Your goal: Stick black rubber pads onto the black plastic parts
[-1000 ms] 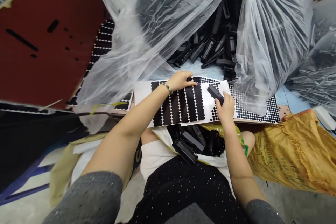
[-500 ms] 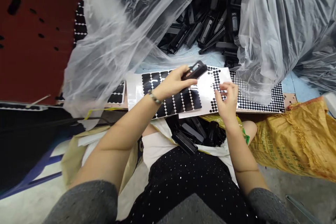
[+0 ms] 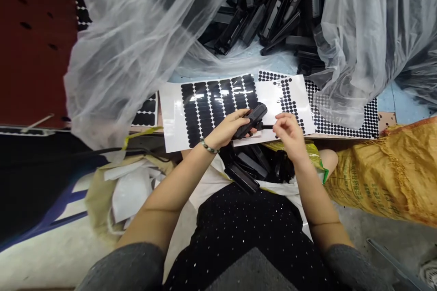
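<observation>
My left hand, with a beaded bracelet at the wrist, is closed around a ribbed black plastic part, tilted up to the right. To its right, my right hand has thumb and fingertips pinched together. A thin dark strip lies between the part and these fingertips; whether they grip it is too small to tell. Under and behind the hands lie a white sheet of black rounded stickers and a sheet of small black dots.
Black plastic parts are heaped at the back between clear plastic bags. More black parts lie in my lap. A yellow woven sack is at the right, a reddish-brown board at the left, and a bag of white scraps at lower left.
The black part in my left hand has been lowered toward me and turned. My right hand has come closer to it, its fingers now pinched together. The camera view has shifted slightly.
</observation>
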Available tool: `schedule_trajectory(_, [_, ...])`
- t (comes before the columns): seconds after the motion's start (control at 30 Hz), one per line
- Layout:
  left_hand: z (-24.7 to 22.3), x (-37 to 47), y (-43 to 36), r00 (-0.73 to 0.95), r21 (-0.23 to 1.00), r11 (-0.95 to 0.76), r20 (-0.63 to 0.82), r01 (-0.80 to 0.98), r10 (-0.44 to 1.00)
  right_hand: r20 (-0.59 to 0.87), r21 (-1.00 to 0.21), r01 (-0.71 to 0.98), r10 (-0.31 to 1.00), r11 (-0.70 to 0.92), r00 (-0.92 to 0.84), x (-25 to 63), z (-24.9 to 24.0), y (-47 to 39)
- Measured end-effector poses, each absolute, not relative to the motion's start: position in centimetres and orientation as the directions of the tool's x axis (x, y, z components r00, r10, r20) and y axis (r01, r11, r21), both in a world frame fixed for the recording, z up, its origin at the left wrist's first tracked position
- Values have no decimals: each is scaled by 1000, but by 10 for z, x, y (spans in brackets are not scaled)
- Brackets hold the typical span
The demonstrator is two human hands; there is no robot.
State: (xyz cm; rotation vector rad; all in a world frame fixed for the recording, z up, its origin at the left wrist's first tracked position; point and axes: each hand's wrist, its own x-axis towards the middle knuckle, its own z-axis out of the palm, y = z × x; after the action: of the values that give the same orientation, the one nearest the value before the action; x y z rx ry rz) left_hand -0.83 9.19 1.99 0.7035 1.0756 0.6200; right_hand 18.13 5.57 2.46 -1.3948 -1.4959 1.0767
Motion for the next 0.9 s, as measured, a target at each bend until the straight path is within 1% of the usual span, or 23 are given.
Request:
schedule_trajectory(0.07, [27,-12,86,396,761,642,-563,-93,725,-25,-966,257,996,0,-91,187,35,62])
schedule_trajectory(0.13, [34,-14,79,439,773,629,-541,-74,717,-59,-970,243,990,-26,-132,190,43,68])
schedule_trajectory(0.27, [43,-18,71,504,843,538,-459,-14,732,-71,-968,248,983,-27,-171,187,54,72])
schedule_trajectory(0.53, [48,-21,65,518,910,410,-382,66,766,-69,-960,281,974,-6,-215,183,62,68])
schedule_trajectory(0.77, [55,-20,65,512,921,371,-378,122,771,-54,-961,276,976,7,-210,184,61,67])
schedule_trajectory(0.9, [56,-20,65,502,924,360,-373,127,781,-49,-952,305,975,21,-218,184,61,67])
